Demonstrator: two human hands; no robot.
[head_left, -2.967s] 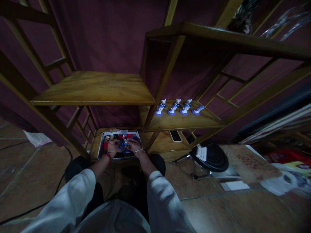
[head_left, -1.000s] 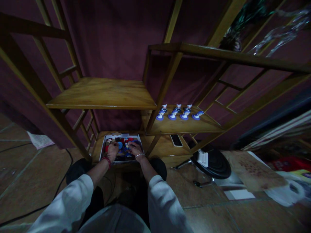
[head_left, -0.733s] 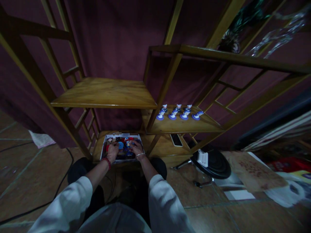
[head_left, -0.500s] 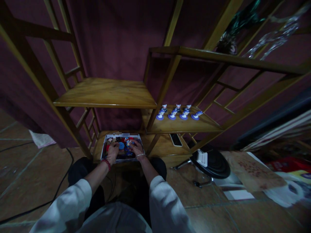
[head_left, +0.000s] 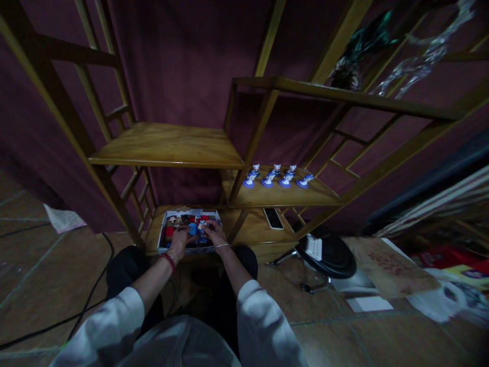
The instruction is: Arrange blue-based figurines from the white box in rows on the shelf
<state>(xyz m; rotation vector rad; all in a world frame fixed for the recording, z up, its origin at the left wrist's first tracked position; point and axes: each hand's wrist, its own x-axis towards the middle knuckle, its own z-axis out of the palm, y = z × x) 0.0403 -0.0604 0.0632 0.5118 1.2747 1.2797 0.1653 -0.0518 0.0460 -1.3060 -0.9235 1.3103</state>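
A wooden shelf unit [head_left: 164,145] stands before a purple backdrop, seen from my remote post. A black stool [head_left: 338,255] sits on the floor to its right. On the lowest shelf I see a white box [head_left: 162,235] of red, black and blue pieces, with the left hand [head_left: 179,241], red beads at its wrist, and the right hand [head_left: 216,234], wearing a thin bracelet, both over it. A phone [head_left: 273,219] lies flat on that shelf, apart from the box. Above the phone, figures [head_left: 268,178] stand in two rows, four in front, three behind. Over the box, the left fingers are closed on a blue disc [head_left: 193,229]; the right fingers pinch a small blue-and-white figure [head_left: 202,224] just beside it.
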